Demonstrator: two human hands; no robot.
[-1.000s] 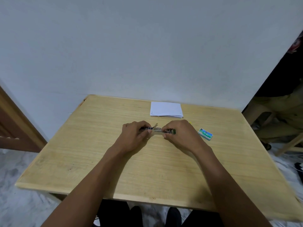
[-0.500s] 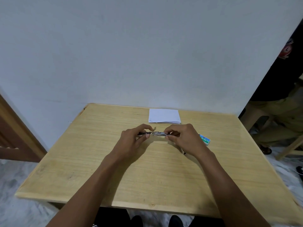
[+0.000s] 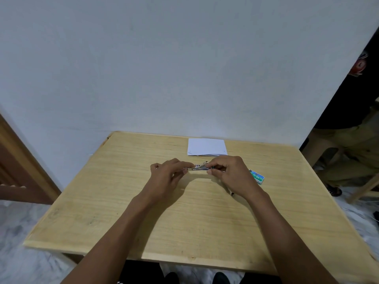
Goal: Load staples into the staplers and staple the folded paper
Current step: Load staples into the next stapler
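A small metal stapler (image 3: 198, 167) is held level just above the wooden table (image 3: 123, 201), between both hands. My left hand (image 3: 168, 177) pinches its left end and my right hand (image 3: 231, 177) grips its right end. A thin metal part sticks up at an angle from the stapler's middle. Folded white paper (image 3: 206, 146) lies flat near the table's far edge, behind the hands. A green and blue staple box (image 3: 257, 176) lies to the right of my right hand. A dark thin object (image 3: 230, 191) pokes out under my right wrist.
A white wall rises directly behind the table. A person in dark top and olive trousers (image 3: 352, 140) sits on a stool at the right. A brown wooden door frame (image 3: 18, 160) stands at the left. Grey marbled floor surrounds the table.
The camera has tilted up, so the table sits lower in view. Both hands have kept hold of the stapler; the right hand's fingers have shifted slightly along it.
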